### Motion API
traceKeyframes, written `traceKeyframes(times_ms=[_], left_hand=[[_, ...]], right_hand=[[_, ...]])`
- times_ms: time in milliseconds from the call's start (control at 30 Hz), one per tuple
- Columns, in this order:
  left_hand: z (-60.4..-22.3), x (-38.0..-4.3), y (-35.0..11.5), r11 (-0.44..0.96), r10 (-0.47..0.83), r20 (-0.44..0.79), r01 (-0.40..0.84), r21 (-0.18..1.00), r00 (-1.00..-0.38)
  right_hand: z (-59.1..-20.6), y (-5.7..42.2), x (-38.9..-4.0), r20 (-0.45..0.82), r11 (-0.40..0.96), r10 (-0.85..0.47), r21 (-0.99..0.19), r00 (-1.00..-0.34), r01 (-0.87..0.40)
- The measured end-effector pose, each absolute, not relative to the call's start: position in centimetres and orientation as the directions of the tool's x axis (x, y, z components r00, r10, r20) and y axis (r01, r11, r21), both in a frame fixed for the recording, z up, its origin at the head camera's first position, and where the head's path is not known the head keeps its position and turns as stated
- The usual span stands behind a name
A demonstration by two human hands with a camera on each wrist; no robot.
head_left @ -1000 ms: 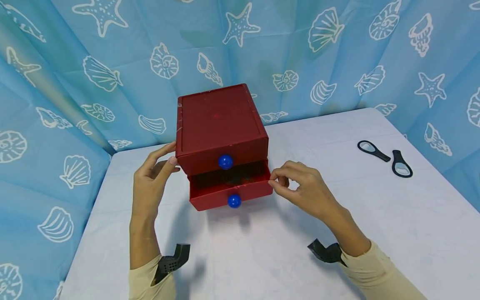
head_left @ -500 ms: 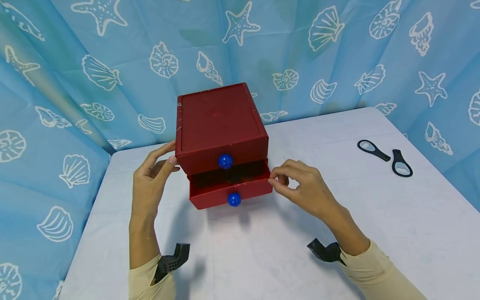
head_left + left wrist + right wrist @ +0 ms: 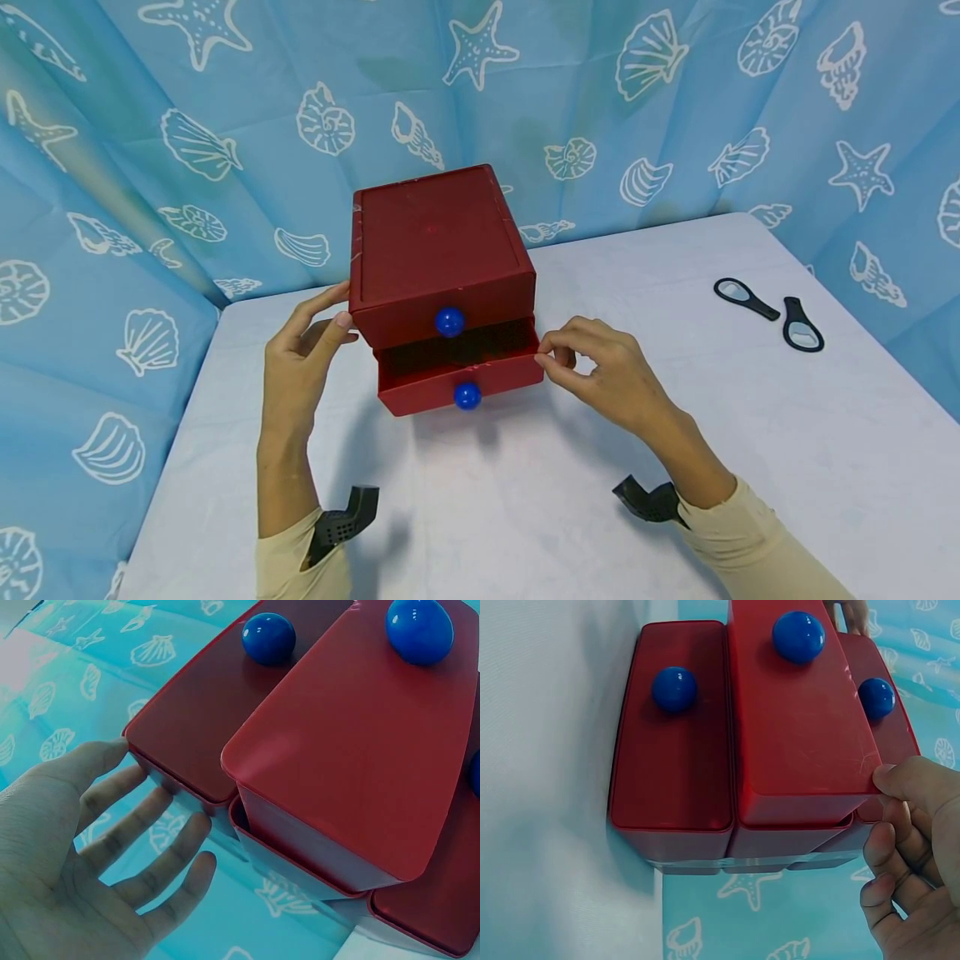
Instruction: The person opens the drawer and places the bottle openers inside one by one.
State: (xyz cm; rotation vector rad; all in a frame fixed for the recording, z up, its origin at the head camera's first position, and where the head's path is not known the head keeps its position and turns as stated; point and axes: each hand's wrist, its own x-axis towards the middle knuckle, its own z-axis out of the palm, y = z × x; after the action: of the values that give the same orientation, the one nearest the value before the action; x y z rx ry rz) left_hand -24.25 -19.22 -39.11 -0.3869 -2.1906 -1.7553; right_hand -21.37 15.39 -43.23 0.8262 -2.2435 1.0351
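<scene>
A red drawer cabinet [image 3: 435, 237] with round blue knobs stands on the table in the head view. Its middle drawer [image 3: 802, 742] is partly pulled out, as both wrist views show, with a dark interior. The thumb and index finger of my right hand [image 3: 607, 375] pinch this drawer's right front corner. My left hand [image 3: 300, 358] touches the cabinet's left side near the front, its fingers spread and relaxed. Top drawer [image 3: 202, 712] and bottom drawer [image 3: 675, 757] are closed; the bottom one is hidden from the head view.
Two black-handled magnifying glasses [image 3: 746, 300] lie on the white-covered table [image 3: 480, 517] at the right. A blue curtain [image 3: 525, 108] with white seashell prints hangs behind the table and along its sides. Black camera mounts [image 3: 345, 521] sit on both wrists.
The middle drawer has slid slightly inward, with my right hand moving along at its corner. My left hand stays at the cabinet's side.
</scene>
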Motion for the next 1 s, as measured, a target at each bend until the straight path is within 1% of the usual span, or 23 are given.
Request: traceKeyframes(times_ms=[333,1000], left_hand=[[-39.03,-24.23,-19.14,0.219,0.019,0.396,0.39,0.894,-0.918],[-39.12,-24.23,-19.15,0.195,0.022,0.402,0.399,0.896,-0.915]], right_hand=[[-43.37,15.39,-21.53,0.676,0.525,-0.296,-0.475,-0.675,-0.706],[-43.48,15.16,-21.78,0.696,0.533,-0.286,-0.456,-0.658,-0.713]])
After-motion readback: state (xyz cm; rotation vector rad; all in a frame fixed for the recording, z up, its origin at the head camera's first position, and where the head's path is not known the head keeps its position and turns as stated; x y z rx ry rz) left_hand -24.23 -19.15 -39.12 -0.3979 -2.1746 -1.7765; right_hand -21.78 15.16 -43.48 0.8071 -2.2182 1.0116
